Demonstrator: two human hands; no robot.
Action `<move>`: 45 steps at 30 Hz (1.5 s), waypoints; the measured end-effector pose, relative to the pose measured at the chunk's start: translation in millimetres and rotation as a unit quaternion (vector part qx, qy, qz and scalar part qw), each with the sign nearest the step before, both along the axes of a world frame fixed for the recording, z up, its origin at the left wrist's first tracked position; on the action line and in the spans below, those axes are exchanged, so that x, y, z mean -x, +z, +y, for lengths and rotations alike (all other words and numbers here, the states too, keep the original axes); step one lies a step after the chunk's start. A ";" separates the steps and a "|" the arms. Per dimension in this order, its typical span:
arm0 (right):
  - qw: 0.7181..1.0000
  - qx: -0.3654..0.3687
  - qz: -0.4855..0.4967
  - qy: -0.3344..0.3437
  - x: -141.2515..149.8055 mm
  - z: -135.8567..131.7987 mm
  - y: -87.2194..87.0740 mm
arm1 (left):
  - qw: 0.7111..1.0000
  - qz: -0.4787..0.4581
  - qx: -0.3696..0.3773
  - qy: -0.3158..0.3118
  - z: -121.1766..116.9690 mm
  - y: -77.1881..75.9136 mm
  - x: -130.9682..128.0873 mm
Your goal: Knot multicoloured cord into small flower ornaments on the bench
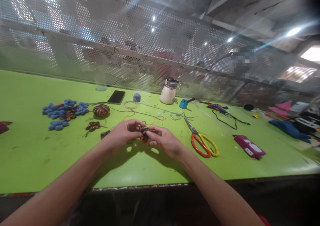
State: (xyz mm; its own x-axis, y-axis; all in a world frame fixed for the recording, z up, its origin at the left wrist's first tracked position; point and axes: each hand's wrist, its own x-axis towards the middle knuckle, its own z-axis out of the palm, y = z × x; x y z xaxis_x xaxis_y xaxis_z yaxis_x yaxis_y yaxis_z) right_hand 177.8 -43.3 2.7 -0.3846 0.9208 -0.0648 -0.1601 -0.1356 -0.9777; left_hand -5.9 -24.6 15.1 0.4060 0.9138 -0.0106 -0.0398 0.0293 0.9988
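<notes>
A small multicoloured yarn flower [144, 133] is pinched between my two hands, just above the green table. My left hand [124, 132] grips its left side with thumb and fingers, and my right hand [164, 140] has hold of its right side. Fingers hide part of its shape. To the left of my hands lie a dark multicoloured yarn flower [93, 126] and another dark yarn piece [105, 134], partly behind my left wrist. A ball of multicoloured yarn [101, 111] sits farther back, its strand running across the table towards my hands.
Scissors [203, 144] with red and yellow handles lie right of my right hand. Blue yarn flowers [58, 114] are grouped at left. A phone [116, 97], a pale jug [168, 93], a blue bottle [183, 103], a glue gun [217, 108] and a magenta box [249, 146] stand around.
</notes>
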 end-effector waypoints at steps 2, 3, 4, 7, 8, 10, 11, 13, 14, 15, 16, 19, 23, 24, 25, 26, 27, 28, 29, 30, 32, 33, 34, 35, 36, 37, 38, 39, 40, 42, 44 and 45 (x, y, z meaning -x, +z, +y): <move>1.000 -0.003 -0.020 -0.004 2.0 -1.7 -0.8 | 1.000 -0.003 0.001 0.000 0.5 -0.4 1.3; 0.999 -0.004 -0.033 -0.011 2.4 -2.2 -1.2 | 1.000 -0.006 0.004 0.000 0.8 -0.2 1.9; 0.999 -0.008 -0.046 -0.016 2.6 -2.5 -1.5 | 1.000 -0.011 0.007 0.000 1.0 0.2 2.4; 0.996 -0.024 -0.089 -0.005 2.1 -2.6 -2.5 | 0.999 -0.032 0.014 0.002 1.4 2.0 3.8; 0.995 -0.029 -0.098 0.006 1.8 -2.6 -2.8 | 0.999 -0.038 0.014 0.005 1.5 2.6 4.4; 0.993 -0.036 -0.106 0.029 0.6 -2.6 -3.0 | 0.999 -0.041 0.008 0.017 1.7 3.3 6.1; 0.992 -0.039 -0.108 0.044 -0.5 -2.4 -2.5 | 0.999 -0.039 0.004 0.024 1.9 3.5 7.1; 0.990 -0.052 -0.111 0.063 -4.3 -1.4 0.2 | 0.999 -0.033 -0.007 0.034 2.6 3.9 8.9; 0.989 -0.068 -0.116 0.059 -6.9 -0.4 2.4 | 0.999 -0.029 -0.012 0.035 2.9 4.2 9.5; 0.988 -0.090 -0.121 0.039 -9.8 0.8 5.0 | 0.999 -0.025 -0.014 0.032 3.2 4.5 9.7; 0.985 -0.116 -0.126 0.002 -12.7 2.3 7.8 | 0.999 -0.022 -0.016 0.026 3.4 4.9 9.4; 0.968 -0.177 -0.128 -0.122 -18.1 6.1 14.5 | 1.000 -0.013 -0.020 -0.003 2.8 5.7 5.9; 0.965 -0.191 -0.141 -0.114 -9.4 4.8 14.2 | 0.999 -0.002 -0.023 -0.022 1.0 4.7 0.1; 0.968 -0.185 -0.138 -0.097 -5.2 3.7 12.7 | 1.000 -0.007 -0.020 -0.023 0.8 4.2 -0.7; 0.971 -0.180 -0.130 -0.088 -0.8 2.6 10.9 | 1.000 -0.012 -0.015 -0.023 0.8 3.7 -1.1; 0.973 -0.177 -0.121 -0.089 3.2 1.8 9.1 | 1.000 -0.017 -0.008 -0.023 0.9 3.2 -1.2; 0.974 -0.174 -0.110 -0.096 6.4 1.3 7.5 | 1.000 -0.017 -0.002 -0.020 1.1 2.8 -1.1; 0.974 -0.173 -0.101 -0.105 8.7 1.3 6.2 | 1.000 -0.011 0.004 -0.016 1.4 2.4 -1.0; 0.974 -0.170 -0.095 -0.113 10.0 1.6 5.3 | 1.000 -0.001 0.010 -0.009 1.8 2.1 -0.9; 0.976 -0.163 -0.089 -0.116 10.4 2.3 4.9 | 1.000 0.010 0.014 -0.001 2.2 1.8 -0.9; 0.981 -0.136 -0.077 -0.112 9.2 4.2 5.2 | 0.999 0.032 0.016 0.015 2.7 1.4 -1.6; 0.983 -0.124 -0.074 -0.113 8.2 5.3 5.9 | 0.999 0.038 0.017 0.019 2.8 1.3 -2.3; 0.984 -0.116 -0.075 -0.115 7.1 6.4 6.7 | 0.999 0.040 0.018 0.021 2.6 1.4 -3.2; 0.983 -0.112 -0.077 -0.119 6.2 7.6 7.7 | 0.999 0.038 0.019 0.022 2.2 1.4 -4.1; 0.983 -0.111 -0.083 -0.123 5.5 9.0 8.7 | 0.999 0.036 0.022 0.023 1.8 1.6 -5.0; 0.982 -0.111 -0.089 -0.126 5.1 10.4 9.7 | 0.999 0.032 0.024 0.026 1.3 1.7 -5.7; 0.981 -0.111 -0.095 -0.127 4.7 12.0 10.7 | 0.999 0.029 0.027 0.030 0.9 1.7 -6.1; 0.981 -0.108 -0.100 -0.125 4.4 13.7 11.4 | 0.999 0.026 0.028 0.035 0.8 1.4 -6.3; 0.982 -0.103 -0.101 -0.120 4.1 15.5 12.0 | 0.998 0.024 0.028 0.042 1.0 0.9 -6.1; 0.987 -0.080 -0.089 -0.105 2.9 19.0 12.4 | 0.999 0.010 0.022 0.048 2.4 -1.2 -5.2; 0.992 -0.045 -0.065 -0.095 1.3 21.6 12.0 | 0.999 -0.011 0.015 0.045 4.5 -3.8 -3.9; 0.994 -0.030 -0.053 -0.093 0.5 22.2 11.6 | 0.999 -0.021 0.012 0.042 5.4 -4.9 -3.4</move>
